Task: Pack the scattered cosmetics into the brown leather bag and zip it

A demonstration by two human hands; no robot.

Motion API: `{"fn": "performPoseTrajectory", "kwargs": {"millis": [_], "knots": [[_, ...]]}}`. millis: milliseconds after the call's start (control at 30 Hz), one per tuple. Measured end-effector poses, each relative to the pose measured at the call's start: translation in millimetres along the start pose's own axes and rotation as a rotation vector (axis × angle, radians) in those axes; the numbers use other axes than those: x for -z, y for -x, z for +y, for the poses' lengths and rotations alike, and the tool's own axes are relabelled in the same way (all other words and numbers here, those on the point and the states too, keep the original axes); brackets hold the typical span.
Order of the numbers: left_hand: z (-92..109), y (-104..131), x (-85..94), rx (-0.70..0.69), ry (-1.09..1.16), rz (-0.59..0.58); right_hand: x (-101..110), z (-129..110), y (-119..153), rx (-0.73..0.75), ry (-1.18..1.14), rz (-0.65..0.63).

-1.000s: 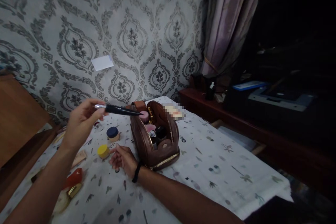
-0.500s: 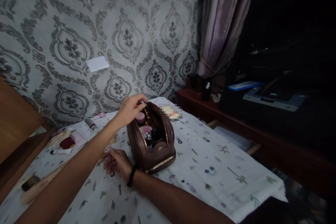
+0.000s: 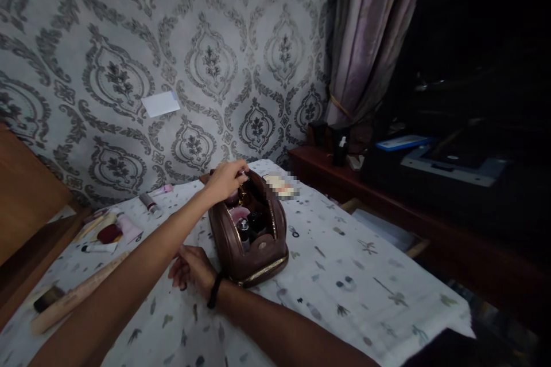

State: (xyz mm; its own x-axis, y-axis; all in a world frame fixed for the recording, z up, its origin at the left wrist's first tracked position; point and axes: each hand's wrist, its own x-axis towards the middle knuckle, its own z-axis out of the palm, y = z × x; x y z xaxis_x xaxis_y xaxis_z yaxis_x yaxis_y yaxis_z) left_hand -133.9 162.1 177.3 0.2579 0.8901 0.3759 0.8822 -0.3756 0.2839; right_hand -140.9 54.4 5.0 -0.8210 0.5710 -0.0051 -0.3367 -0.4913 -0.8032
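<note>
A brown leather cosmetic bag (image 3: 224,241) stands unzipped on the cloth-covered table. Inside it show a pink round item (image 3: 241,213), a silver-topped bottle (image 3: 243,229) and a black-capped item (image 3: 257,221). My left hand (image 3: 227,181) reaches over the bag's far end, thumb and fingers pinched at the opening. Something small glints at those fingertips, too little exposed to name. Left of the bag, my right hand (image 3: 193,268) rests low over the cloth, palm turned inward. Its fingers are loosely bent and apart, with nothing visible in them.
Left on the patterned tablecloth (image 3: 344,309) lie a grey tube (image 3: 149,204), a pink tube (image 3: 128,226), a dark red sponge (image 3: 109,233), a white tube (image 3: 100,248) and a brush (image 3: 51,298). Behind the bag is a blurred-out card (image 3: 280,185). A dark red desk (image 3: 310,163) borders the right.
My left hand has shifted slightly right and down at the bag's far end, now covering more of the pink jar there. My right hand stays almost where it was.
</note>
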Motion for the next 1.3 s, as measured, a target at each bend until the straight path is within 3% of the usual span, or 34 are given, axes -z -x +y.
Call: {"fn": "performPoseTrajectory", "kwargs": {"millis": [267,1300], "knots": [[-0.2,-1.6,-11.0,0.007,-0.093,-0.073,0.5,4.7,-6.2,-0.008,0.033,0.014],[6.6,-1.8,-4.7,0.081,-0.270,-0.224,2.3,8.3,-4.3,0.016,0.018,0.025]]}}
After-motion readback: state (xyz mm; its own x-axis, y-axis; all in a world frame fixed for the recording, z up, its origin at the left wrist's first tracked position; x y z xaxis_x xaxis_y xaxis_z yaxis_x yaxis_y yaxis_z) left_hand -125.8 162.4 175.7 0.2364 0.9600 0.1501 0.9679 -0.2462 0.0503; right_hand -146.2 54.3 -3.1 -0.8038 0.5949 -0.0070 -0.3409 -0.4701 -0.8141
